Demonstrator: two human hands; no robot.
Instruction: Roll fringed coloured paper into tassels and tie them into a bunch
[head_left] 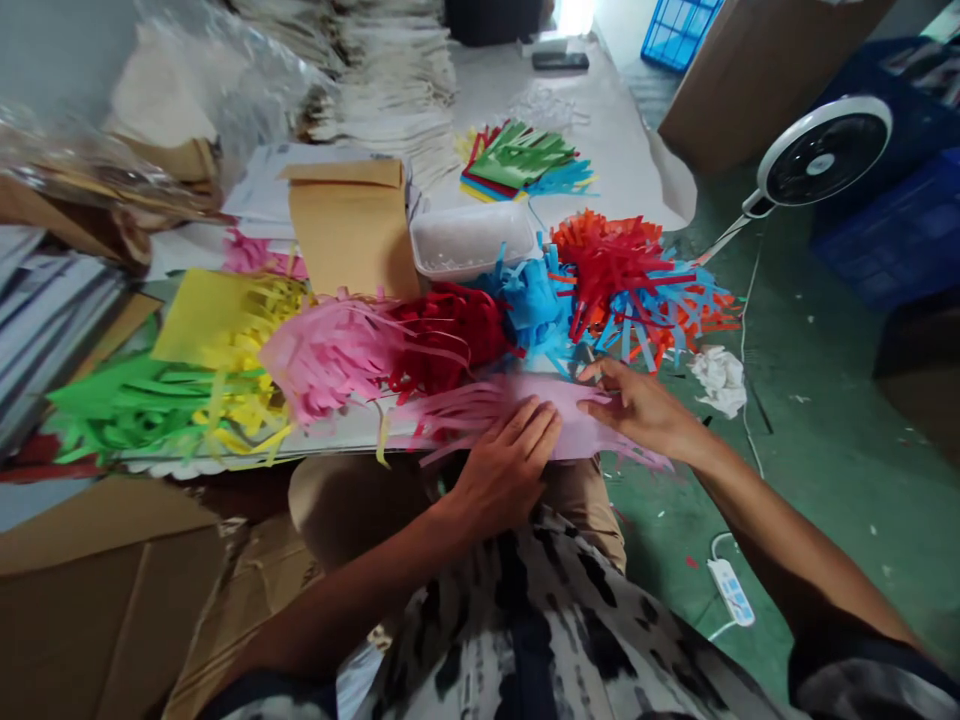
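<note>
Apparently, the lilac fringed paper sheet [576,435] lies along the near edge of the bench [615,160] so that both hands can reach it without stretching. The left hand [514,460] rests flat on it, fingers straight and close together, probably to keep the thin layers from sliding. The right hand [649,410] bends its thumb and forefinger narrowly over the sheet's right end; whether they pinch the paper, I cannot tell. Strands fan out at both ends, those on the right spilling by the near right corner.

Behind, the pink fringe bundle [330,355], dark red fringe bundle [454,335] and light blue fringe bundle [536,305] sit in a row, perhaps sorted by colour and within reach. The pink one overlaps the dark red, hiding its left side, and blue strands cover part of the white plastic tray's [469,240] near rim. The left palm conceals some of the sheet, the number of layers is unreadable, and a dark object [495,20] at the far edge is cut off by the frame.
</note>
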